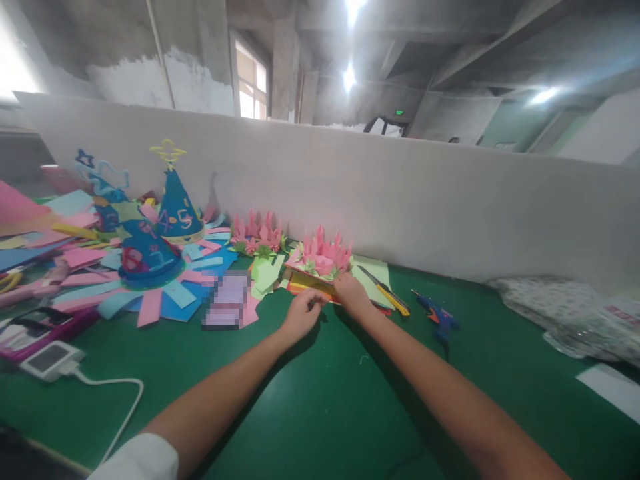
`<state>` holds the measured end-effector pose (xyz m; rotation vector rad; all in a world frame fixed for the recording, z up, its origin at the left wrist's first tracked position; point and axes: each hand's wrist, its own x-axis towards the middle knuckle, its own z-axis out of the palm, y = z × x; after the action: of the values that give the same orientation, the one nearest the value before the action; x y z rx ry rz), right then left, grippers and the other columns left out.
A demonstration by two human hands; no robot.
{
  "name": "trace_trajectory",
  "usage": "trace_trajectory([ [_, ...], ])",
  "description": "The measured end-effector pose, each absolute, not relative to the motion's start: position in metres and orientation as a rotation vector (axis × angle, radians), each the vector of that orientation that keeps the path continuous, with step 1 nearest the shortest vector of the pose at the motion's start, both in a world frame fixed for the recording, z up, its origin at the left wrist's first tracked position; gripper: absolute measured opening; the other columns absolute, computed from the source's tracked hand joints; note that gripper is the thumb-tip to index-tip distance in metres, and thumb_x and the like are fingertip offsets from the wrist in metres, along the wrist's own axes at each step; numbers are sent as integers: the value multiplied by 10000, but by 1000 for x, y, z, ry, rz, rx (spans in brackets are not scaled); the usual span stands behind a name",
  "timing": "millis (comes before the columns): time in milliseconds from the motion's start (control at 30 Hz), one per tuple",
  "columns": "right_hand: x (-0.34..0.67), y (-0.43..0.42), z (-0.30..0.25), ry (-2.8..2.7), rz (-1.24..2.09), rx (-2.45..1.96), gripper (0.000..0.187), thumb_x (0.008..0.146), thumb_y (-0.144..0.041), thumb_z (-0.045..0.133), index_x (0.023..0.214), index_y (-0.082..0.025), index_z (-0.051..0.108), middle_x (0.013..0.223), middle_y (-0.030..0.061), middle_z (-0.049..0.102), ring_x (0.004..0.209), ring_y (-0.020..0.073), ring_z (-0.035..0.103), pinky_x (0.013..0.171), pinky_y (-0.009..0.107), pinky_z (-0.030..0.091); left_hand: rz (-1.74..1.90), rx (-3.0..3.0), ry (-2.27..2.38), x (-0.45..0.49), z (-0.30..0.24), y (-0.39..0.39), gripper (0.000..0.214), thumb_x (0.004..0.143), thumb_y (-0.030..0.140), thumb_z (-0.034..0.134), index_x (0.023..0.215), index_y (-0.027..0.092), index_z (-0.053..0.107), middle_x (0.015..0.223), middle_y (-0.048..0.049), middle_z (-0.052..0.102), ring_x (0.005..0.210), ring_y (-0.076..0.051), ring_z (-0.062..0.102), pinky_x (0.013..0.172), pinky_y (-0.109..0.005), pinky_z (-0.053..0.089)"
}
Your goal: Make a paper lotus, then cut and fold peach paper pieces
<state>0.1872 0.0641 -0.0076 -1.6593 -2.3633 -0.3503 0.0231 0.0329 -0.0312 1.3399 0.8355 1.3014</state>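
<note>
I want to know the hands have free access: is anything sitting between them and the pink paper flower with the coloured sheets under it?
Nothing visible does. The left hand and right hand are already at the near edge of the coloured sheets under the pink paper flower. The yellow utility knife and blue glue gun lie off to the right, on the green table.

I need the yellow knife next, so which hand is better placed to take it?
Probably the right hand: it rests by the pink paper flower, close to the yellow utility knife. The left hand sits farther away.
</note>
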Motion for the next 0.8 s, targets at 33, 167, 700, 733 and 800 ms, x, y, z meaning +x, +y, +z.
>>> trace_trajectory([
  [33,188,64,-5,-2340,-348,-1661,183,796,-38,494,719,-138,627,796,146,649,816,230,562,743,310,415,1293,1295,830,24,-33,33,256,637,-63,561,622,176,652,652,-9,621,629,-107,560,614,-192,445],
  [167,193,60,4,-2211,-311,-1696,169,811,-158,550,654,-179,609,710,78,640,740,198,559,680,275,391,1296,1048,820,21,-36,39,188,690,-26,580,717,152,635,689,-18,635,607,-88,583,610,-182,462],
  [700,168,18,15,-2076,-229,-1435,290,927,-227,362,969,-185,646,884,117,678,821,226,575,779,329,389,1105,441,534,12,-20,55,412,897,537,405,877,156,562,911,-118,655,871,-208,663,799,-335,527],
  [733,163,9,11,-2130,-205,-1379,260,909,-217,397,945,-199,653,861,102,684,812,222,582,771,326,401,1115,414,524,8,-19,56,470,890,577,373,878,153,576,900,-119,655,867,-217,656,782,-344,529],
  [800,156,-10,3,-2214,-168,-1277,247,890,-186,416,896,-219,660,846,79,698,786,206,600,753,318,424,1163,401,543,-2,-18,57,521,889,595,345,920,144,605,936,-115,650,883,-230,638,761,-352,531],
])
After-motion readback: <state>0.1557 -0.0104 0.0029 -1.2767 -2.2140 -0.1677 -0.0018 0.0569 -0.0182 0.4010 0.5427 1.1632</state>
